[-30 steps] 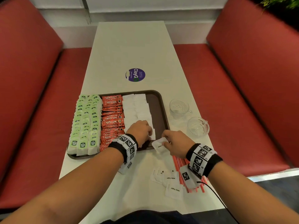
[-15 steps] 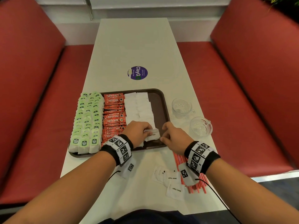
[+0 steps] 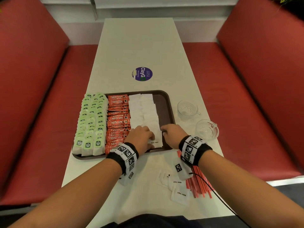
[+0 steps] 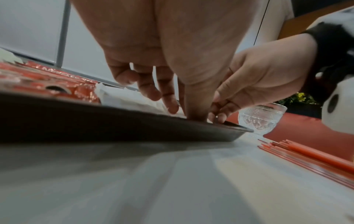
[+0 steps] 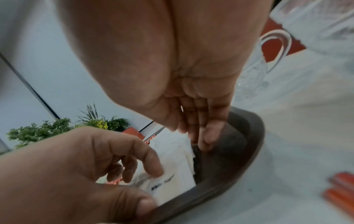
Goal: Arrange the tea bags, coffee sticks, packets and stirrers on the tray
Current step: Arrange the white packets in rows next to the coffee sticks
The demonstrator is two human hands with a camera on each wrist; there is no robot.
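A brown tray (image 3: 166, 102) holds rows of green tea bags (image 3: 92, 119), red coffee sticks (image 3: 117, 120) and two columns of white sugar packets (image 3: 145, 111). The front packet (image 3: 157, 140) of the right column, printed "White Sugar", lies flat. My left hand (image 3: 141, 139) presses its left side with its fingertips (image 5: 155, 171), thumb near the tray's front rim. My right hand (image 3: 172, 134) has straight fingers (image 5: 208, 134) touching the tray floor at the packet's right edge. Loose sugar packets (image 3: 178, 190) and red stirrers (image 3: 199, 185) lie on the table behind my right wrist.
Two glass cups (image 3: 186, 109) (image 3: 207, 129) stand right of the tray, the nearer one close to my right wrist. A round purple sticker (image 3: 142, 74) is on the table beyond the tray. Red benches flank the white table (image 3: 139, 46).
My right hand brought one white sugar packet from the tray's front edge onto the tray. It now lies flat at the front of the right column, with both hands on it.
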